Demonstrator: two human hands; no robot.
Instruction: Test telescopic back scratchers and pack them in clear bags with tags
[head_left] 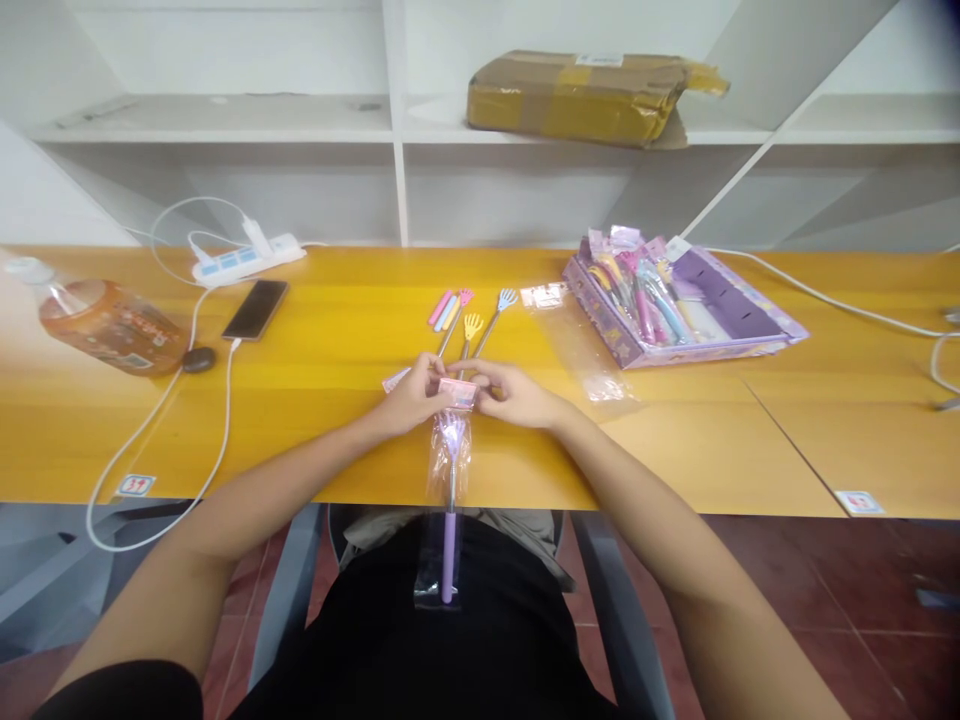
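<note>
- Black shirt [420, 650] fills the space nearest the camera, with the lower end of a clear plastic sleeve [424, 575] in front of it.
- Inside that sleeve is a purple back scratcher [448, 550], handle towards the body and claw head by the hands; it reaches across the table's near edge.
- Its pink header card [457, 393] lies between both hands.
- Left hand [409, 398]: thumb and fingers nearly closed, pinching the card's left end.
- Right hand [517, 394]: fingers bent inward at the card's right end; they are too small here to tell whether they grip it or only touch it.
- Just beyond the hands, on the yellow table [337, 340], are a pink claw head [466, 297], a yellow claw head [472, 326] and a blue claw head [507, 299] on metal shafts.
- Three coloured rods [451, 311], pink, blue and yellow, lie beside the pink head.
- To the right, clear plastic packaging [570, 345] lies near a purple display box [739, 305] holding wrapped back scratchers [645, 295].
- To the left are a phone [256, 309], a power strip [250, 260] and a drink bottle [112, 325].
</note>
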